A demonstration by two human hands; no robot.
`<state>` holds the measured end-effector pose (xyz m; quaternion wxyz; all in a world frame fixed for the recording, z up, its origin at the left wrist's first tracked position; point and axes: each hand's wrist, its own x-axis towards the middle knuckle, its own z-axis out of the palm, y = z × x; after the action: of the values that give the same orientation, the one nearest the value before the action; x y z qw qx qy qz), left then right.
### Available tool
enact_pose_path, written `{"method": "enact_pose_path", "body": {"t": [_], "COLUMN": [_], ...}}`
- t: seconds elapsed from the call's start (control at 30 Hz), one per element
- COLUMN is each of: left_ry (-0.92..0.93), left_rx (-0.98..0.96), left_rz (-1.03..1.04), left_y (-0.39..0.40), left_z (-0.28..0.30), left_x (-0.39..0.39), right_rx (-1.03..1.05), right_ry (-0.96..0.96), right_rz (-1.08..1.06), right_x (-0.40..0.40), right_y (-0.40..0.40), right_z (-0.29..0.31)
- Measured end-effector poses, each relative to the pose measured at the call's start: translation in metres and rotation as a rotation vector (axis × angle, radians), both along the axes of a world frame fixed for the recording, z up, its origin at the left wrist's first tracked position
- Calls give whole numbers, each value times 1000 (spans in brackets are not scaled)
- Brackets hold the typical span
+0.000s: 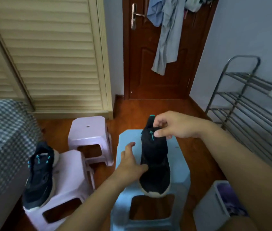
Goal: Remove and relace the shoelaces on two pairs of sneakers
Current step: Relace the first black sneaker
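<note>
On the blue stool (180,165), right hand (173,125) pinches the black sneaker's (155,165) tongue; left hand (131,164), fingers spread, should steady its side.

We find a home bedroom: a louvred wardrobe door (48,52), clothes (167,30) hung on a wooden door (148,72), a checked bedcover (3,135), a metal shoe rack (248,114), plastic stools (90,130) on wood flooring.

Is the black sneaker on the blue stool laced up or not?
Apparently unlaced: the black sneaker on the blue plastic stool shows no lace across its front, though blur hides detail. The right hand pinches its tongue.
</note>
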<state>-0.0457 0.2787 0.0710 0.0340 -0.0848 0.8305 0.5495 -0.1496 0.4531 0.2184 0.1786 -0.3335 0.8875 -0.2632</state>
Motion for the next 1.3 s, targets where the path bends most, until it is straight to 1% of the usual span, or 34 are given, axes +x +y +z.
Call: {"method": "enact_pose_path", "body": {"t": [0.1, 0.17, 0.23, 0.3, 0.33, 0.37, 0.43, 0.47, 0.5, 0.53, 0.6, 0.63, 0.7, 0.73, 0.8, 0.87, 0.93, 1.0, 1.07, 1.13, 1.2, 1.3], "left_ry": [16, 41, 80, 155, 227, 309, 385, 389, 385, 375, 359, 367, 391, 393, 372, 343, 312, 285, 236, 183, 143, 85], "left_rx": [-26, -85, -233, -466, -601, -708, -784, -803, -818, -824, -774, -746, -728, -733, -759, -789, -814, -817, -749, -681, -633, -547], "left_rz": [-48, -124, -242, -351, -405, -459, -532, -549, -555, -548, -485, -434, -331, -288, -221, -149, -99, -71, -43, -27, -24, -33], "left_y": [11, 10, -2, -19, -28, -35, -45, -47, -48, -47, -46, -46, -43, -39, -28, -19, -15, -14, -10, -5, -2, -1], "left_z": [0, 4, 9, 16, 19, 21, 24, 25, 26, 27, 24, 22, 15, 11, 5, 3, 0, -1, 0, 1, 2, 4], "left_x": [-7, -13, -23, -36, -42, -48, -56, -58, -58, -57, -52, -49, -44, -42, -39, -38, -37, -37, -35, -32, -30, -23], "right_rx": [102, 133, 134, 75, 6, -72, -148, -128, -80, -9, 139, 168, 160, 124, -12, -154, -192, -112, 81, 227, 304, 300], "right_ry": [-67, -79, -21, 48, 39, -12, -97, -65, 12, 114, 301, 350, 404, 410, 362, 288, 160, 7, -47, -15, 25, 164], "right_rz": [7, 22, 57, 87, 89, 78, 69, 76, 85, 87, 86, 94, 89, 67, -1, -49, -59, -24, 5, 24, 57, 69], "right_x": [-11, -17, -22, -24, -24, -24, -23, -25, -28, -30, -31, -30, -27, -24, -19, -17, -20, -25, -26, -27, -26, -23], "right_y": [13, 16, 13, 8, 6, 4, 2, 2, 2, 4, 8, 9, 12, 13, 10, 4, 2, 5, 11, 13, 8, 0], "right_z": [-12, -19, -26, -30, -33, -35, -44, -51, -58, -62, -62, -62, -65, -67, -71, -71, -70, -67, -61, -55, -51, -54]}}
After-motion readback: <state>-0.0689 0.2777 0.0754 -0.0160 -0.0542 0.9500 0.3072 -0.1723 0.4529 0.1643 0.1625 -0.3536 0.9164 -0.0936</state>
